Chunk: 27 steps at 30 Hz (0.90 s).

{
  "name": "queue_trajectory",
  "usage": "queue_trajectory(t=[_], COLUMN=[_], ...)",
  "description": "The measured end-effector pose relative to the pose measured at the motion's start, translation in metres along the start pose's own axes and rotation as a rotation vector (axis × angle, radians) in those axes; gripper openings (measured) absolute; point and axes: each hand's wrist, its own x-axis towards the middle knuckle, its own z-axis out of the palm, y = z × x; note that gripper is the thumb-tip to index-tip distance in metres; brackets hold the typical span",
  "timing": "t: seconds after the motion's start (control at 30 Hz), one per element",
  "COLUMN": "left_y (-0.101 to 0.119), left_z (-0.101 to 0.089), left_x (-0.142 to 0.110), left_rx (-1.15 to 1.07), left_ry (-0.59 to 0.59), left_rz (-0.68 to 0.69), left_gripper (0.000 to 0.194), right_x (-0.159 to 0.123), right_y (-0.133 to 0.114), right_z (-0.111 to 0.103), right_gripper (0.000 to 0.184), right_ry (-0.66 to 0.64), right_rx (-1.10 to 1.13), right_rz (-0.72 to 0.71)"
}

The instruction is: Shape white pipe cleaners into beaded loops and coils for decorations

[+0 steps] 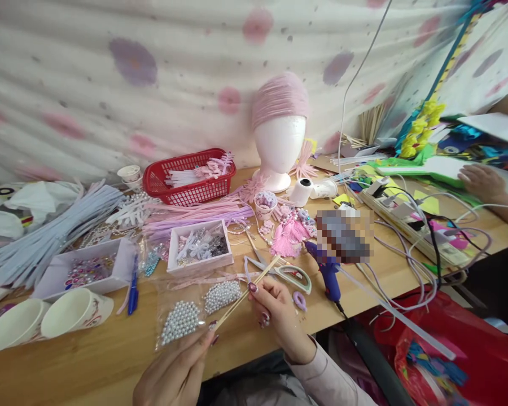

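Thin bamboo sticks [233, 308] slant up and to the right over the front of the table. My left hand [175, 366] pinches their lower end between thumb and finger. Higher up, my right hand [275, 310] is closed on a short lilac pipe cleaner [248, 269], which stands up against the sticks. Scissors with green-and-white handles [296, 276] lie open just beyond my right hand. A small lilac pipe-cleaner ring [300, 301] rests to its right. Bags of silvery pearl beads [180, 322] lie beside my left hand.
A blue glue gun [328, 273] and cables stand to the right. Behind are a foam head [279, 141] in a pink wrap, a red basket [186, 194] and a bead box [201, 265]. Paper cups [76, 313] stand left. Another person's hand [478, 180] is at far right.
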Motion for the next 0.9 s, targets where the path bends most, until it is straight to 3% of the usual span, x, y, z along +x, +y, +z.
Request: queue_trajectory(t=[0.23,0.33,0.4,0.53,0.73,0.9], left_y=[-0.026,-0.035,-0.040,-0.053,-0.064,-0.060], left_z=[-0.017,-0.023,-0.023,-0.017,-0.007,0.003], left_x=[-0.003,-0.012,-0.014,-0.009,-0.007,-0.004], left_rx=[0.084,0.010,-0.051,-0.163,-0.370,-0.544], left_ry=[0.042,-0.006,0.040,0.110,0.118,0.177], left_rz=[0.279,0.275,0.173,-0.173,-0.650,-0.893], left_gripper=[0.028,0.028,0.029,0.025,0.012,0.023], right_x=[0.000,0.002,0.003,0.004,0.000,-0.009], right_y=[0.019,0.023,0.025,0.029,0.019,0.008], right_z=[0.039,0.051,0.056,0.057,0.031,0.008], right_gripper=[0.040,0.037,0.036,0.035,0.049,0.054], right_ry=[0.124,0.118,0.089,0.084,0.121,0.104], right_rx=[0.091,0.057,0.035,-0.019,-0.133,-0.641], right_rz=[-0.105,-0.126,-0.120,-0.131,-0.144,-0.202])
